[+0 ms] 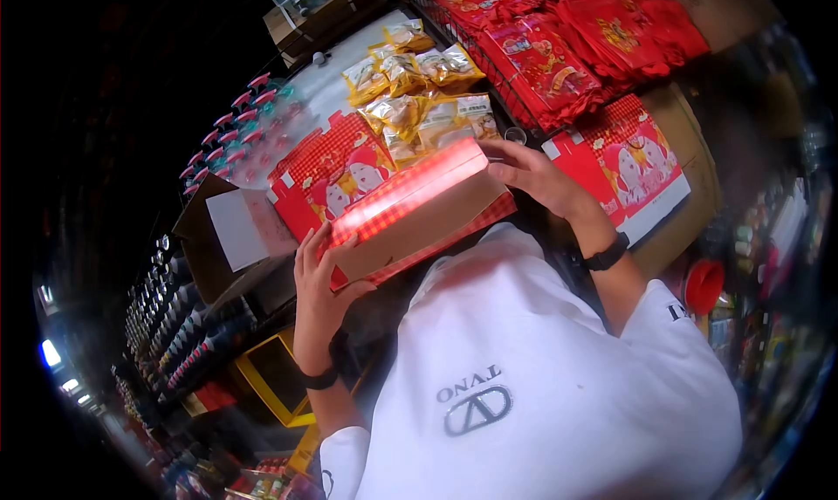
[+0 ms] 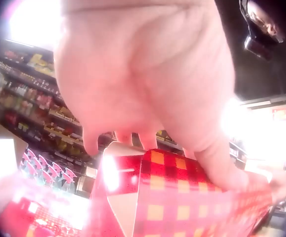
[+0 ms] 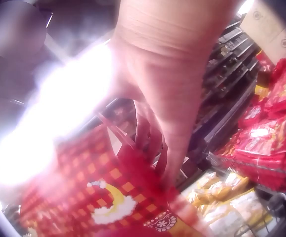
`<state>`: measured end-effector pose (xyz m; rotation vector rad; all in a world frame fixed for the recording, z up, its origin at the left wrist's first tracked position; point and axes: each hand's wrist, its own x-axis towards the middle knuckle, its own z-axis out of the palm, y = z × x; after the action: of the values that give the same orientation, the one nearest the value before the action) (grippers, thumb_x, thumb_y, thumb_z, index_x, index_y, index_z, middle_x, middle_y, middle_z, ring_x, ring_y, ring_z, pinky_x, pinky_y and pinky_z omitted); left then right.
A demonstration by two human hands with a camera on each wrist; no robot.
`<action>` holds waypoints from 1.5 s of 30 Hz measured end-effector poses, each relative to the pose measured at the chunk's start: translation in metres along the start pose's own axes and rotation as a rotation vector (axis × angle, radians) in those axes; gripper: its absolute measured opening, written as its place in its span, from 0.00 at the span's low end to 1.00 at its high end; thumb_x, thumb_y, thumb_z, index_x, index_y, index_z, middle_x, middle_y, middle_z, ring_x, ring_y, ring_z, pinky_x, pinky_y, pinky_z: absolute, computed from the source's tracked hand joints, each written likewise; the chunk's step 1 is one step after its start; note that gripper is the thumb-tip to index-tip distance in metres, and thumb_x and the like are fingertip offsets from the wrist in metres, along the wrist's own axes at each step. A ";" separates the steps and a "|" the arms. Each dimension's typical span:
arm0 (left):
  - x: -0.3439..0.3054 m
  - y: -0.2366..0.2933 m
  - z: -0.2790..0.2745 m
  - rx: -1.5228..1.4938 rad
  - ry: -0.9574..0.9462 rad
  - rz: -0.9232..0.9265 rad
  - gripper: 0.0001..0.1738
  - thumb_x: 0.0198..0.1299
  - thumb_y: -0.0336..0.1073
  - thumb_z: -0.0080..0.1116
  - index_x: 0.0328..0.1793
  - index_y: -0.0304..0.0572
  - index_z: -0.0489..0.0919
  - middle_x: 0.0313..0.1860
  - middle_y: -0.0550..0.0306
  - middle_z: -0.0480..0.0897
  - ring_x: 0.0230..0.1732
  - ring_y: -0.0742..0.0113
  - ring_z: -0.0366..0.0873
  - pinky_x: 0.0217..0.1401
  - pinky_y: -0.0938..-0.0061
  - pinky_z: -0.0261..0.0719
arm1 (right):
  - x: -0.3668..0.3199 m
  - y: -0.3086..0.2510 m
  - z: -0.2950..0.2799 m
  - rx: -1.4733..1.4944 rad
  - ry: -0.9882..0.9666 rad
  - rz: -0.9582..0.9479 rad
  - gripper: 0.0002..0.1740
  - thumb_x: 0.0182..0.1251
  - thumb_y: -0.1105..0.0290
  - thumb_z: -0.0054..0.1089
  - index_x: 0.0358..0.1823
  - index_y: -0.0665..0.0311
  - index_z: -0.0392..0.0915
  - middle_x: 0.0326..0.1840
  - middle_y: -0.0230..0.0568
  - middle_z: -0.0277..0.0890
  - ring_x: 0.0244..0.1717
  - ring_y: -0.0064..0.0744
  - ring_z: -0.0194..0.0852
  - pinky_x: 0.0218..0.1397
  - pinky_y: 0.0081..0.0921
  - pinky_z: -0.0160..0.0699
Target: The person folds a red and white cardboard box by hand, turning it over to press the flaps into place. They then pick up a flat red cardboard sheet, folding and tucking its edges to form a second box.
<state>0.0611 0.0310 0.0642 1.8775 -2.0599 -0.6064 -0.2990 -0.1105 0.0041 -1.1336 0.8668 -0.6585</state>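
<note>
A red checked cardboard box (image 1: 410,205), partly folded with its brown inside showing, is held between both hands in front of the white shirt. My left hand (image 1: 323,277) grips its left end, thumb on the near side; in the left wrist view the left hand (image 2: 148,74) curls over the checked box (image 2: 177,197). At the far right end, my right hand (image 1: 537,177) holds the corner. The right wrist view has the right hand (image 3: 165,89) with fingers bent over the edge of the box (image 3: 98,192), which shows a yellow moon print.
Flat red printed cartons lie left (image 1: 336,173) and right (image 1: 642,173). Behind the box are yellow snack packets (image 1: 419,90), with a wire basket of red packages (image 1: 559,55) beyond. Pink-topped bottles (image 1: 231,129) and an open brown carton (image 1: 205,229) stand left.
</note>
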 end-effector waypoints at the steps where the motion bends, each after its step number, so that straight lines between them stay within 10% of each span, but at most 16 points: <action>1: 0.001 -0.006 0.004 -0.014 0.020 -0.010 0.39 0.46 0.33 0.82 0.68 0.51 0.80 0.83 0.49 0.65 0.82 0.42 0.59 0.83 0.50 0.62 | -0.001 0.000 0.001 -0.007 0.003 -0.002 0.38 0.78 0.52 0.64 0.79 0.69 0.66 0.73 0.42 0.73 0.73 0.28 0.69 0.76 0.27 0.69; 12: 0.010 -0.023 0.031 -0.081 0.212 -0.039 0.44 0.43 0.33 0.82 0.73 0.59 0.81 0.73 0.52 0.73 0.74 0.46 0.65 0.78 0.54 0.67 | 0.005 0.001 0.011 0.086 0.028 0.014 0.42 0.79 0.49 0.62 0.80 0.72 0.62 0.77 0.45 0.69 0.77 0.31 0.65 0.79 0.28 0.63; 14: 0.010 -0.025 0.030 -0.103 0.213 -0.048 0.45 0.43 0.34 0.82 0.74 0.59 0.80 0.73 0.52 0.73 0.75 0.46 0.65 0.79 0.54 0.66 | 0.000 0.003 0.019 0.091 0.024 -0.078 0.44 0.78 0.49 0.64 0.81 0.72 0.59 0.79 0.49 0.66 0.79 0.34 0.62 0.81 0.32 0.61; 18: 0.012 -0.030 0.027 -0.153 0.211 -0.062 0.46 0.43 0.35 0.82 0.75 0.59 0.79 0.78 0.50 0.71 0.79 0.44 0.62 0.81 0.52 0.64 | -0.013 0.003 0.057 -0.858 0.650 -0.637 0.39 0.70 0.56 0.73 0.75 0.67 0.68 0.71 0.54 0.71 0.74 0.47 0.68 0.79 0.41 0.65; 21: 0.013 -0.027 0.020 -0.158 0.158 -0.065 0.48 0.45 0.37 0.82 0.77 0.58 0.77 0.82 0.53 0.67 0.83 0.46 0.56 0.84 0.52 0.60 | -0.028 0.008 0.072 -0.975 0.272 -0.893 0.28 0.68 0.60 0.74 0.64 0.64 0.78 0.63 0.47 0.78 0.65 0.45 0.77 0.75 0.41 0.68; 33: 0.012 -0.025 0.017 -0.193 0.155 -0.085 0.48 0.45 0.40 0.83 0.78 0.58 0.75 0.83 0.54 0.66 0.84 0.46 0.55 0.86 0.52 0.57 | 0.036 -0.051 0.114 -1.069 -0.413 -0.093 0.15 0.74 0.58 0.59 0.42 0.60 0.88 0.42 0.43 0.88 0.46 0.48 0.86 0.51 0.44 0.81; 43: -0.010 0.013 0.020 0.133 0.442 -0.019 0.35 0.49 0.35 0.80 0.67 0.57 0.83 0.76 0.54 0.72 0.80 0.47 0.62 0.87 0.45 0.49 | 0.042 -0.054 0.115 -1.063 -0.472 -0.066 0.19 0.71 0.52 0.64 0.48 0.60 0.89 0.42 0.45 0.89 0.48 0.48 0.87 0.55 0.42 0.81; 45: -0.009 0.026 0.022 0.126 0.461 0.075 0.30 0.52 0.35 0.78 0.64 0.55 0.84 0.64 0.57 0.81 0.68 0.52 0.74 0.78 0.52 0.64 | 0.041 -0.057 0.118 -1.081 -0.502 -0.087 0.17 0.71 0.56 0.66 0.48 0.63 0.88 0.44 0.47 0.88 0.49 0.47 0.86 0.55 0.38 0.80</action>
<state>0.0289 0.0442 0.0588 1.7859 -1.8817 -0.0156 -0.1782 -0.1032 0.0693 -2.1898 0.7202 0.1144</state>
